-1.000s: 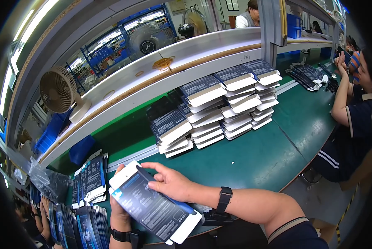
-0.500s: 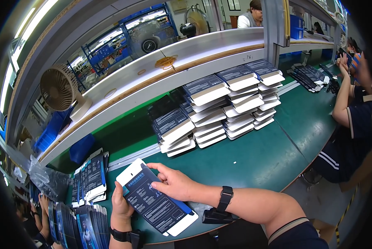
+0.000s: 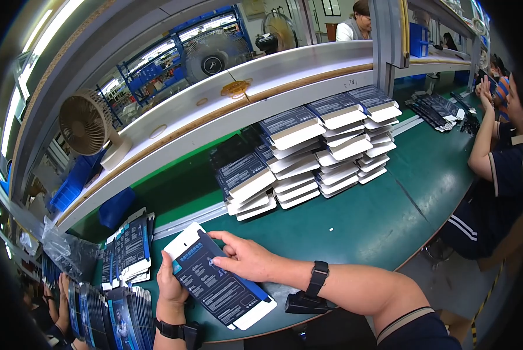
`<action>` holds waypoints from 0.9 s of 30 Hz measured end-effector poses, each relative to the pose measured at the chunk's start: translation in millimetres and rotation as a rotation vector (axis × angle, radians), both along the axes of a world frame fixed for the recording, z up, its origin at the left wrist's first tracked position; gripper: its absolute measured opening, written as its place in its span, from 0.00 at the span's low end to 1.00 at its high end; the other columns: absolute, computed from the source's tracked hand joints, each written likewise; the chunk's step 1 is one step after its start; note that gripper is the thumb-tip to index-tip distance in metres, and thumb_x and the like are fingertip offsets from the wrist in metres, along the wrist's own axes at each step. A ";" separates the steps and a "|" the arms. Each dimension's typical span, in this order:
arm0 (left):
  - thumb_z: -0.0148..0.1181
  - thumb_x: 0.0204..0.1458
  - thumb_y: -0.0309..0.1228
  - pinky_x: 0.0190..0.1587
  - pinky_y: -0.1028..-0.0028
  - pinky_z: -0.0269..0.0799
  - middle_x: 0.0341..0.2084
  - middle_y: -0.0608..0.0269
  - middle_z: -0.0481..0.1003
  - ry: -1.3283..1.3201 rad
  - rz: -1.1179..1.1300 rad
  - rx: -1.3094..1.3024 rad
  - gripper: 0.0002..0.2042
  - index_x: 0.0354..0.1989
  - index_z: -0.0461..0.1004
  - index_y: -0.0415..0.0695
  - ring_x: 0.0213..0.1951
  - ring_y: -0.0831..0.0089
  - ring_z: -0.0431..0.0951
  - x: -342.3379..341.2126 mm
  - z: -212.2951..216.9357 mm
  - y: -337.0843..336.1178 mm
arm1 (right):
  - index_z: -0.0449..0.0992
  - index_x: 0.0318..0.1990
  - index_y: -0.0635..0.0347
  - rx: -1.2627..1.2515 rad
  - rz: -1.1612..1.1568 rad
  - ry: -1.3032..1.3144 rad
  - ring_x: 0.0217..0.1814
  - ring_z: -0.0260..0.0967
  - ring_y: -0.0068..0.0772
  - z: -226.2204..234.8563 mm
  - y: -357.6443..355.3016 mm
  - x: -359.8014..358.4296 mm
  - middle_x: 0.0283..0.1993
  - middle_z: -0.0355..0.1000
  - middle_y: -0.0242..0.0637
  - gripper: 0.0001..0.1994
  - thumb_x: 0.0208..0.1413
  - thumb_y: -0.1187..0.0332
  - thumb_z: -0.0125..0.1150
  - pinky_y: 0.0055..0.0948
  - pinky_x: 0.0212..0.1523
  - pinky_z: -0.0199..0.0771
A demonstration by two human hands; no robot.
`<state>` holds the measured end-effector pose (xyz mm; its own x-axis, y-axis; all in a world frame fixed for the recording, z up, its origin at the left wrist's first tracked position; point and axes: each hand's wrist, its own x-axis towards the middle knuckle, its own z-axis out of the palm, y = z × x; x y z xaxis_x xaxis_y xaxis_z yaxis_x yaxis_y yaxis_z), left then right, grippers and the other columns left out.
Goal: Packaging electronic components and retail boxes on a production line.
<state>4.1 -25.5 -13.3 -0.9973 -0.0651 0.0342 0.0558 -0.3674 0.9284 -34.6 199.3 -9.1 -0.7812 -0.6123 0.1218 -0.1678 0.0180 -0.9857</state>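
Observation:
A flattened dark blue carton (image 3: 219,291) with white end flaps lies tilted between my two hands, printed face up. My left hand (image 3: 170,284) grips its left edge, thumb along the side, the other fingers hidden underneath. From the right, my right hand (image 3: 245,256) closes on the upper right edge, its thumb pressed on the printed face. Left of my hands rests a pile of flat cartons (image 3: 130,248), and nearer me stands a tight row of them on edge (image 3: 124,315). Beyond my right hand, several columns of opened cartons (image 3: 299,160) are stacked.
A shelf (image 3: 185,119) with a beige fan (image 3: 86,125) and rubber bands (image 3: 236,88) runs behind the green table (image 3: 354,233). Clear plastic bags (image 3: 69,251) lie at left. Co-workers' arms (image 3: 487,128) show at right, with dark flat items (image 3: 433,111) before them.
The carton and both hands keep nearly the same place and hold. The whole view has shifted very slightly.

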 end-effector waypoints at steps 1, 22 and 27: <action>0.38 0.67 0.48 0.48 0.67 0.78 0.47 0.51 0.76 -0.002 0.016 0.001 0.27 0.58 0.65 0.33 0.45 0.62 0.80 -1.6 1.5 0.1 | 0.55 0.68 0.56 0.006 0.002 0.004 0.34 0.72 0.21 0.7 -0.3 -1.4 0.30 0.72 0.32 0.28 0.63 0.68 0.55 0.24 0.38 0.71; 0.39 0.68 0.44 0.53 0.64 0.74 0.50 0.51 0.75 -0.133 -0.183 0.067 0.24 0.58 0.66 0.34 0.50 0.62 0.78 -8.4 -2.1 -6.3 | 0.71 0.56 0.70 -0.561 0.738 0.160 0.49 0.68 0.39 138.7 28.3 62.8 0.50 0.69 0.53 0.36 0.60 0.39 0.51 0.37 0.50 0.70; 0.42 0.68 0.43 0.52 0.64 0.74 0.50 0.52 0.75 -0.068 -0.151 0.117 0.23 0.57 0.67 0.34 0.49 0.62 0.77 -16.8 -19.1 -12.8 | 0.71 0.56 0.76 -0.927 1.147 0.489 0.60 0.63 0.57 183.4 3.0 99.6 0.59 0.62 0.60 0.48 0.52 0.28 0.49 0.54 0.55 0.65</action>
<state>-12.7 -38.3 -32.4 -0.9958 0.0859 -0.0327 -0.0696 -0.4722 0.8787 65.0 202.2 174.3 0.2641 -0.4015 0.8769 0.0385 -0.9041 -0.4256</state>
